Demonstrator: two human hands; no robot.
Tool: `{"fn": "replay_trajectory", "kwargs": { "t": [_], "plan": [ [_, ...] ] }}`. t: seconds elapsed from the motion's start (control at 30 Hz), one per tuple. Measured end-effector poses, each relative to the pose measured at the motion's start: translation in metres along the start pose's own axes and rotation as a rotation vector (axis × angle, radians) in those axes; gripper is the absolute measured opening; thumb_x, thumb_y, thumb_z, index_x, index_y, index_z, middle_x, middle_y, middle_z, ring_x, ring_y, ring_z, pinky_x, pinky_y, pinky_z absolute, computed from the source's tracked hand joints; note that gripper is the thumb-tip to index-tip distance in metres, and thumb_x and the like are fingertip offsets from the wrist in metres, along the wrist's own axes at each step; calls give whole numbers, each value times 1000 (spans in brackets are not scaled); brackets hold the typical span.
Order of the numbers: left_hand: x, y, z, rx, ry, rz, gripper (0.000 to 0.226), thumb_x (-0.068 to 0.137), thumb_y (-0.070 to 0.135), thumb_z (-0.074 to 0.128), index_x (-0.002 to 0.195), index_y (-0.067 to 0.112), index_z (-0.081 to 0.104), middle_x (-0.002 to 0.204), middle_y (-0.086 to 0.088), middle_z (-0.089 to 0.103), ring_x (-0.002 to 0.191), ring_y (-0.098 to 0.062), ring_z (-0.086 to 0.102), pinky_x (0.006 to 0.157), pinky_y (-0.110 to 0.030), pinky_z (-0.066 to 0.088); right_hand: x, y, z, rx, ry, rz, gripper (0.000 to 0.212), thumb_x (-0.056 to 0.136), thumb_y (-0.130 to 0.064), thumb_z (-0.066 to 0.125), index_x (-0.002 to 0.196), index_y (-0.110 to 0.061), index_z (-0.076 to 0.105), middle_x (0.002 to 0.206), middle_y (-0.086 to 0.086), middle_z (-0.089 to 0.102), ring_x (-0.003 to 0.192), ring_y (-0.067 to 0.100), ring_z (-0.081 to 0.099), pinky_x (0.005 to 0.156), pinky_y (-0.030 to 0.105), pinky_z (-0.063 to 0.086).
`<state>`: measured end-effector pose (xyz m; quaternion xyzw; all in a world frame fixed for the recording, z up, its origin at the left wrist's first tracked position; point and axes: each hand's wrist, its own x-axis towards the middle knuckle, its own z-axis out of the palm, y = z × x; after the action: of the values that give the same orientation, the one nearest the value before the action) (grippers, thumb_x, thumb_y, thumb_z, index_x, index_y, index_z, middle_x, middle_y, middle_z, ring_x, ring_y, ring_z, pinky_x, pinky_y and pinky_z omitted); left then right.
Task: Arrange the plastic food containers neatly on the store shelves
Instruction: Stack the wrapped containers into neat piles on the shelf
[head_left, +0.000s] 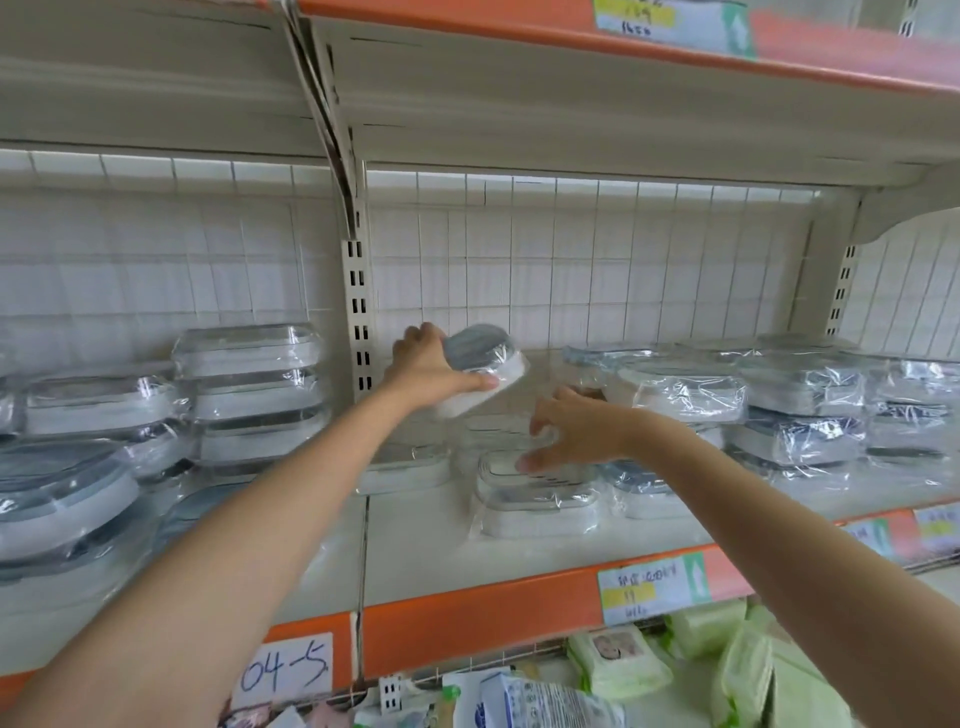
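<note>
Restocking is mid-step: the left hand (423, 364) holds a shrink-wrapped container with a grey lid (480, 364) tilted in the air above the shelf (415, 551), just right of the slotted upright (359, 317), while the right hand (574, 431) reaches down to the clear-lidded container (537, 499) sitting near the front of the gap between the stacks. The left fingers (415, 332) curl over the far edge of the lifted container and the thumb presses its near side, so it is firmly gripped and clear of everything below. The right hand is spread, its fingertips (527, 462) resting on or just above the lower container's lid; whether they actually press it is hard to tell through the wrap's glare. The next move probably calls for levelling the tilted container and setting it squarely on a container below or in the open spot behind, with the right hand steadying the base. Stacks of wrapped containers (249, 389) stand at the left, and more (800, 400) at the right.
</note>
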<state>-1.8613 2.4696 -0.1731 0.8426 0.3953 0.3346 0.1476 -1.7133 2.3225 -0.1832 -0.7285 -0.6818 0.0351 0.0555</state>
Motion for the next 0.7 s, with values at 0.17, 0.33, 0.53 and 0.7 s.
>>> {"fn": "replay_trajectory", "kwargs": {
  "t": [0.17, 0.33, 0.53, 0.7],
  "plan": [
    [-31, -14, -36, 0, -109, 3, 85, 60, 51, 84, 126, 15, 45, 123, 1, 46, 107, -14, 47, 86, -27, 40, -4, -7, 12, 46, -170, 15, 100, 67, -49, 79, 147, -23, 23, 149, 0, 33, 132, 22, 38, 110, 35, 31],
    [-70, -29, -58, -10, -138, 41, 82, 62, 46, 85, 129, 20, 45, 125, 7, 47, 109, -8, 45, 86, -21, 34, -6, -26, 7, 5, -49, -36, 87, 64, -54, 79, 134, -18, 40, 129, -2, 45, 112, 18, 42, 102, 36, 38],
    [-101, -48, -127, 51, -76, 76, 69, 62, 51, 82, 119, 27, 53, 117, 13, 53, 104, -6, 50, 77, -19, 35, 7, -70, -11, 19, 80, -151, 83, 62, -60, 76, 128, -23, 43, 111, -7, 43, 108, 18, 42, 96, 40, 41],
    [-125, -77, -182, 96, -93, 36, 71, 61, 50, 82, 122, 29, 51, 123, 13, 51, 113, -7, 48, 97, -27, 38, 26, -110, -8, -6, 93, -163, 91, 65, -60, 74, 137, -21, 35, 122, 0, 42, 117, 20, 36, 102, 41, 38]
  ]
}}
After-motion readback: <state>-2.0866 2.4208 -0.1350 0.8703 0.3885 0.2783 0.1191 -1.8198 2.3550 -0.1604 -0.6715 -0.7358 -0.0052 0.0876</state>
